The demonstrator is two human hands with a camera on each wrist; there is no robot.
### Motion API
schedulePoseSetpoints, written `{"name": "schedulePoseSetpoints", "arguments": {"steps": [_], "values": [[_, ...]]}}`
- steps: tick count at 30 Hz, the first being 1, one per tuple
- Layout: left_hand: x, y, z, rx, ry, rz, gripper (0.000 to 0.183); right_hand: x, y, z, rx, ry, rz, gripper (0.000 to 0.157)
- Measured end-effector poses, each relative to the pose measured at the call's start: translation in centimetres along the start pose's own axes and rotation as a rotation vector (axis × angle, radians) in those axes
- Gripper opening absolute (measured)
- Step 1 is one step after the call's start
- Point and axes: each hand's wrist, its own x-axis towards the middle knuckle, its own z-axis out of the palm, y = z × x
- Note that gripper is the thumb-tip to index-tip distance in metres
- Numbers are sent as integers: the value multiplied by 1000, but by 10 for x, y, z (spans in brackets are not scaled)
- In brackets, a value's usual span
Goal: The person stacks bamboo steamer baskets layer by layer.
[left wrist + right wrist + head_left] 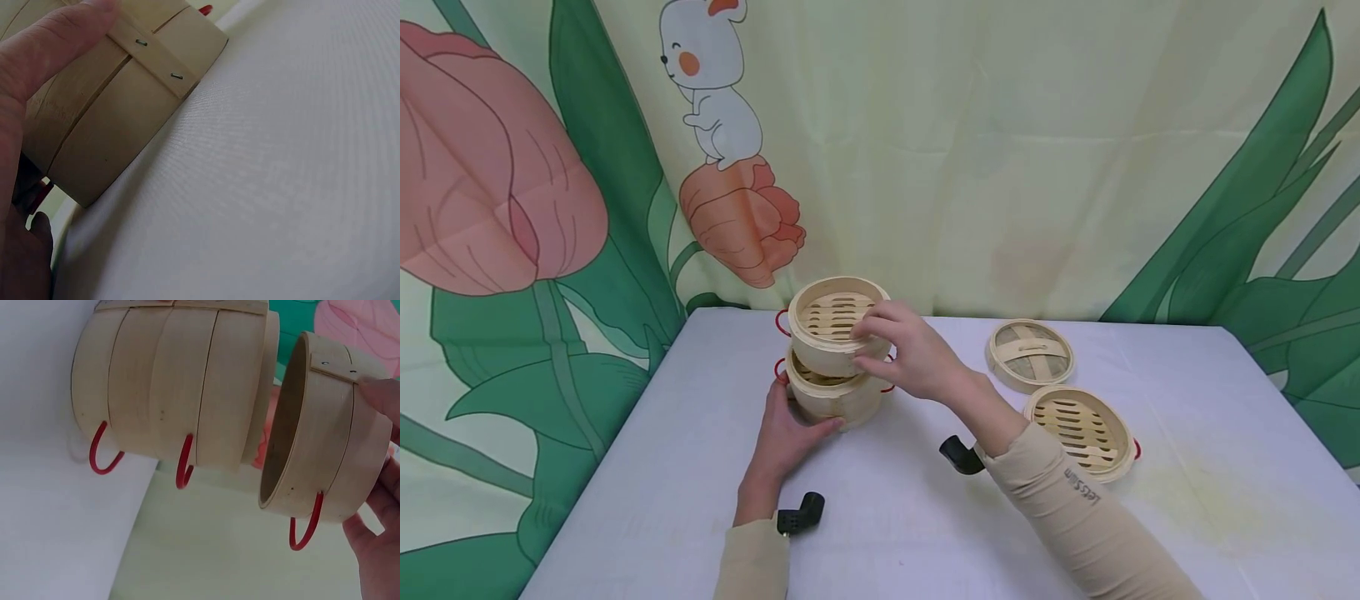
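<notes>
Head view: right sleeve [1097, 521] is seen nearest the camera, front-right of the lower stack [838, 408] of bamboo steamers; left sleeve [752, 558], front-left of it. One held tier [827, 357] is pinched by the right hand [910, 350] at its right wall, thumb and fingers narrow, above the stack. From those fingers it lies leftward; no long axis, being round; its upright axis is roughly lined up with the stack's. Right hand is nearer the held tier; the stack's left and front are clasped by the left hand [786, 437]. Right of the stack: one lid [1032, 354], one loose tier [1078, 433]. Two black wrist cameras [961, 456] are counted, nearer the viewer.

Left wrist: stack wall is shown on the white table [269, 169], thumb laid along it; fingertips can't be told.

Right wrist: a gap is shown between held tier and stack, tier slightly tilted. Three red handles [317, 519] are counted; two on the stack, so apparently two tiers.
</notes>
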Motion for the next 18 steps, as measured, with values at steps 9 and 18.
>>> {"name": "schedulePoseSetpoints", "arguments": {"steps": [9,18], "values": [[1,1,1,35,-7,-37,110,-1,-1,11,16,-8,-71,21],[1,1,0,12,-10,-23,112,-2,2,17,18,-24,-101,21]]}}
